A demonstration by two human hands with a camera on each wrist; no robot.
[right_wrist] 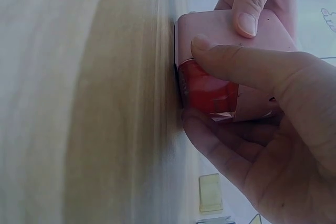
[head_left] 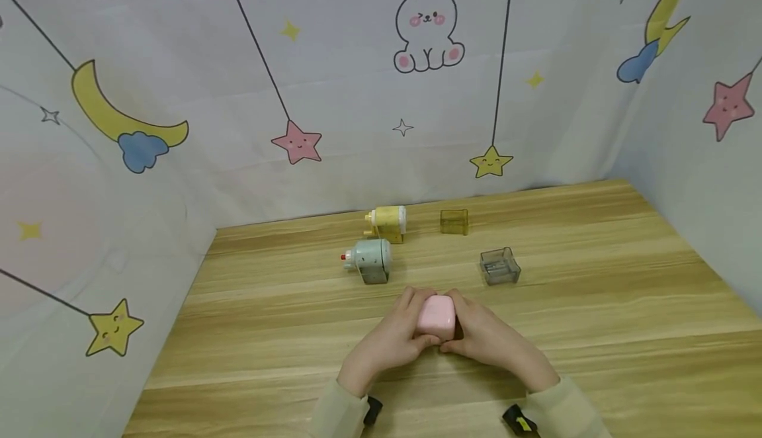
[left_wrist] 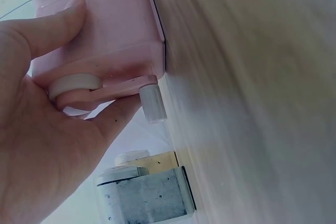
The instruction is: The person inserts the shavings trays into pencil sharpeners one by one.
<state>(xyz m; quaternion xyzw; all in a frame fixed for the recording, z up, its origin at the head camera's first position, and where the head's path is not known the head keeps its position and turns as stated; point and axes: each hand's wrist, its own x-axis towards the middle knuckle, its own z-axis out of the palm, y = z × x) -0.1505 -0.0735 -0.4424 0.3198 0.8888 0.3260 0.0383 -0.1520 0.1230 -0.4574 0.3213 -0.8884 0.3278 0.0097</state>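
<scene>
A pink crank pencil sharpener point(head_left: 437, 319) stands near the front of the table between both hands. The left hand point(head_left: 393, 337) grips its body from the crank side, thumb point(left_wrist: 60, 27) across the pink face. Below that hand in the left wrist view the crank's grey knob point(left_wrist: 153, 103) sticks out. At the opposite end a translucent red shavings drawer point(right_wrist: 210, 90) sits in the body. The right hand point(head_left: 485, 337) holds this end, its thumb at the drawer's upper edge and fingers curled round the other side. The drawer is hidden in the head view.
Beyond the hands stand a grey-green crank sharpener point(head_left: 372, 259) and a yellow one point(head_left: 389, 219). To their right lie a smoky grey drawer point(head_left: 500, 267) and an amber drawer point(head_left: 454, 221). A printed white cloth point(head_left: 357, 94) walls the table's back and sides.
</scene>
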